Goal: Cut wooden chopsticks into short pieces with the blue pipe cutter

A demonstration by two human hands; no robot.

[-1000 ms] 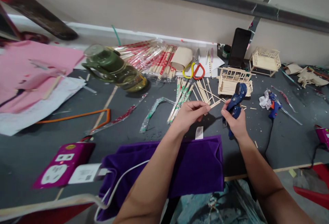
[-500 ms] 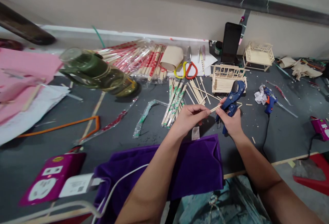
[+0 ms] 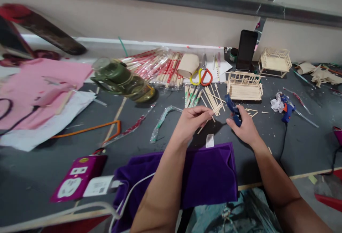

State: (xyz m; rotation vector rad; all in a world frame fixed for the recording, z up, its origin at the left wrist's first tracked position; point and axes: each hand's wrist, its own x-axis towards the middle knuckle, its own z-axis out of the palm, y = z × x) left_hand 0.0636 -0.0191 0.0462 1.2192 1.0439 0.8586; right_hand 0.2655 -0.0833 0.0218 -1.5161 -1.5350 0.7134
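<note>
**Pale sticks [image 3: 218,108] in one hand, a blue cutter [image 3: 234,110] in the other**

From the worn head camera, I see both hands over the dark table [image 3: 307,144], between its near and far edges. The left hand [image 3: 194,122] is closed in a fingertip pinch on the pale sticks; how many, I can't tell. Just beside it, the right hand [image 3: 245,129] grips the blue cutter. I can't make out whether the blades are parted.

Beyond the hands, toward the far edge, loose sticks [image 3: 211,96] lie fanned out near a miniature bench [image 3: 244,89]. A second wooden model [image 3: 275,62] stands farther back, near a black phone [image 3: 247,49] propped upright by the far edge. Toward the table's right side lies a blue glue gun [image 3: 288,112]. Scissors [image 3: 206,78] with red and yellow handles rest near the far edge, and a purple cloth [image 3: 210,177] spreads along the near edge.
</note>
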